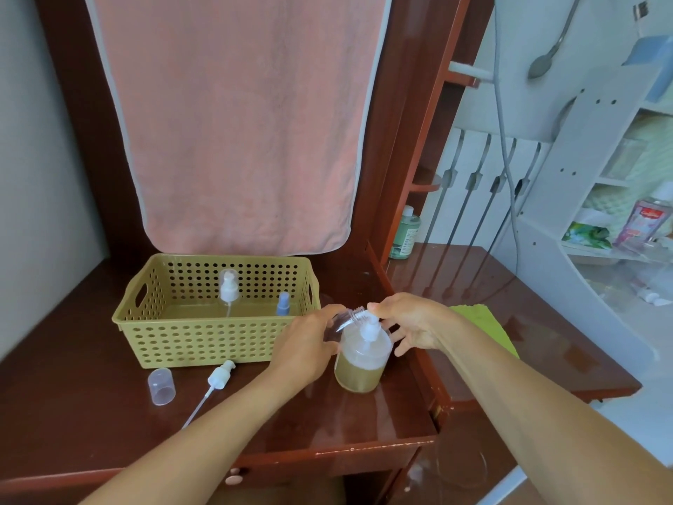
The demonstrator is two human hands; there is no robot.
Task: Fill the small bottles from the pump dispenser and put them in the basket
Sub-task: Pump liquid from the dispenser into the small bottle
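Note:
The clear pump dispenser [360,362], roughly a third full of yellowish liquid, stands on the dark red table. My left hand [309,344] holds a small clear bottle [344,320] tilted, its threaded neck against the pump's spout. My right hand [411,326] rests its fingertips on the white pump head [372,324]. Inside the olive perforated basket [204,340] stand a clear bottle with a white pump top [228,291] and a smaller one with a blue top [283,304]. A loose white pump top with its tube [218,377] and a clear cap [161,386] lie in front of the basket.
A pink towel [236,122] hangs behind the basket. A yellow-green cloth [484,324] lies to the right of my right hand. A green bottle [406,235] stands on the cabinet's side shelf. White shelving [619,213] with toiletries fills the right.

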